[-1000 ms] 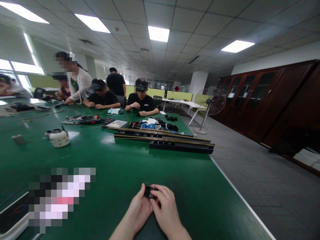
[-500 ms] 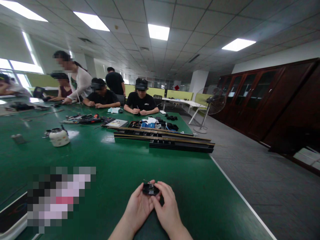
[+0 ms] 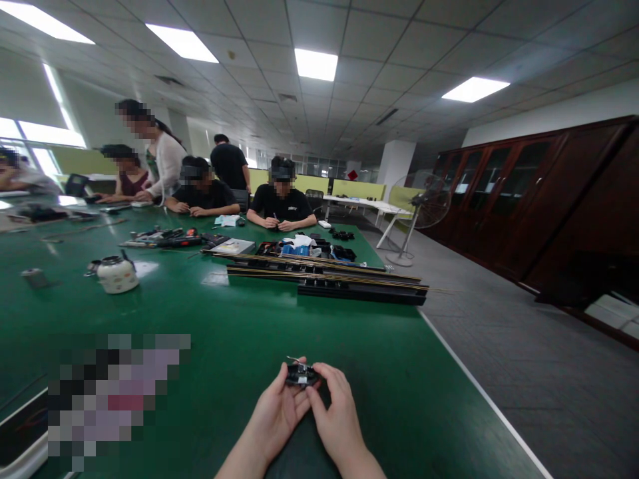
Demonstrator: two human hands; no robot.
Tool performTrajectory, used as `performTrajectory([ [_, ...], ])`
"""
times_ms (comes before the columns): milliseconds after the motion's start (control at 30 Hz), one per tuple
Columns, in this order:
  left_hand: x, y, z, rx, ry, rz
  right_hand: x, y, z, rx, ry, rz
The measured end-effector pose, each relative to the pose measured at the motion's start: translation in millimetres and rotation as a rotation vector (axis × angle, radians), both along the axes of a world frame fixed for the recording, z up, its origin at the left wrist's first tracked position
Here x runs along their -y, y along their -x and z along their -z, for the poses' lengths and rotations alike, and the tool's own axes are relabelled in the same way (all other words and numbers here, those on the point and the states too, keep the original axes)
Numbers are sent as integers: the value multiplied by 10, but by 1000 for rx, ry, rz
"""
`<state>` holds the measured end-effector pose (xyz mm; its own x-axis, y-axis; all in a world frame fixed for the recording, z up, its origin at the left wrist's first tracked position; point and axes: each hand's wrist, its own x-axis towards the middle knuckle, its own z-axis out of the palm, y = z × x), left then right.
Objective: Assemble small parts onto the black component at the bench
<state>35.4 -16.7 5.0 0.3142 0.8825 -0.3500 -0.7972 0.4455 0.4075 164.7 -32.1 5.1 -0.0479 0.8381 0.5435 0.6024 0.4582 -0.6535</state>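
A small black plastic housing (image 3: 301,375) with tiny metallic and pale parts inside is held low over the green table. A thin light-coloured wire or strip sticks out at its upper left. My left hand (image 3: 280,406) cradles it from the left and below, thumb along its left edge. From the right, my right hand (image 3: 337,412) grips its edge between thumb and fingers. Both hands are closed on this one piece. Its underside is hidden by the palm and fingers, and the inner parts are too small to name.
Black rails (image 3: 362,293) with thin brass-coloured rods lie across the green table (image 3: 239,332). A white jar (image 3: 118,274) and a grey block (image 3: 34,278) stand left. A pale-rimmed tray (image 3: 30,436) lies near left. Several people sit or stand around the far side.
The housing has tilted slightly in my hands, showing more of its pale inner part and the thin strip. Across the table, the standing person has straightened and shifted right.
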Motion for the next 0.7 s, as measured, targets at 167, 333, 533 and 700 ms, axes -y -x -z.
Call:
performTrajectory([
  [167, 10, 6, -29, 27, -26, 16, 0, -3, 23, 4, -35, 24],
  [333, 33, 10, -80, 45, -59, 28, -3, -11, 51, -7, -51, 46],
  [533, 40, -5, -65, -50, -104, -19, -11, -17, 65, -19, -11, 25],
  [700, 44, -8, -82, -84, -98, -32, -16, -20, 57, -33, 13, 6],
])
